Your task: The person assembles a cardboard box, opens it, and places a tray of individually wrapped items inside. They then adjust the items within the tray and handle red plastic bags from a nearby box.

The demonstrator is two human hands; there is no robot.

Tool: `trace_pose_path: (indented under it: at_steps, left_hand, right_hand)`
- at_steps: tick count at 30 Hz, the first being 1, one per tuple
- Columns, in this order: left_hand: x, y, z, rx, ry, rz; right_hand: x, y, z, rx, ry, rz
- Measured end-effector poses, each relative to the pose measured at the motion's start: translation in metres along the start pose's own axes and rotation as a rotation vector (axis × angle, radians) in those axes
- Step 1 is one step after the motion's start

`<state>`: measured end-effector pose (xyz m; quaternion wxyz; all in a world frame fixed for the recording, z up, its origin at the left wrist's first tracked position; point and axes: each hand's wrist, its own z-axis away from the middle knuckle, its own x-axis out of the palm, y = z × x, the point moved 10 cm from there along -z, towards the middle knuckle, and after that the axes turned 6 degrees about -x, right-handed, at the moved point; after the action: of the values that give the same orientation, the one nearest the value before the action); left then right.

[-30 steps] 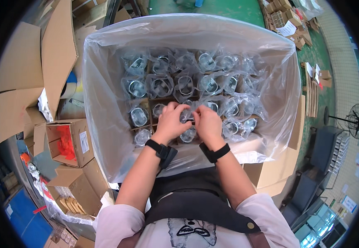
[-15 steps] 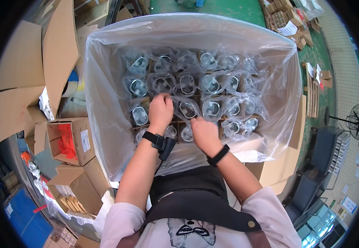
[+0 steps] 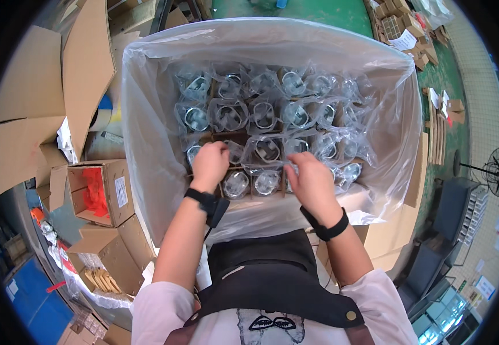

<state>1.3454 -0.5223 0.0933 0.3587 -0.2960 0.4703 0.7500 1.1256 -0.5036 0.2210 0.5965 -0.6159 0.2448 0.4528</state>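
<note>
In front of me is a large carton lined with a clear plastic bag [image 3: 261, 29]. Inside it, round silver metal parts that look like pistons stand in rows between cardboard dividers, most in clear plastic bags. My left hand [image 3: 210, 165] is over the left middle, its fingers closed at the edge of a clear plastic bag [image 3: 235, 152]. Just right of a bagged piston [image 3: 267, 149], my right hand [image 3: 313, 179] hovers with thumb and forefinger apart. Between my wrists, in the nearest row, sit a piston [image 3: 236, 185] and another piston [image 3: 267, 182].
At left stand an open carton holding red material [image 3: 94, 192] and another carton with stacked tan pieces [image 3: 103, 259]. Tall cardboard flaps [image 3: 85, 75] rise there too. Right of the big carton are dark seats [image 3: 453, 210], a fan [image 3: 496, 167] and a wooden pallet [image 3: 435, 126].
My left hand has come down and slightly left. My right hand has drawn right and opened, off the middle bag. The bag between them lies more spread out, and two nearest-row pistons show more fully.
</note>
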Motion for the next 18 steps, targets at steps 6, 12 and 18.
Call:
trace_pose_path:
  at_steps: [6, 12, 18]
  left_hand:
    - [0.016, -0.006, -0.004, 0.001, 0.072, -0.133]
    - [-0.048, -0.007, 0.036, -0.081, 0.174, 0.019]
    - [-0.021, -0.023, 0.042, -0.127, -0.163, 0.276]
  right_hand:
    - [0.097, -0.063, 0.010, -0.118, -0.244, -0.401]
    - [0.151, -0.053, -0.024, 0.099, 0.202, -0.449]
    - [0.154, -0.026, -0.041, 0.048, -0.096, -0.038]
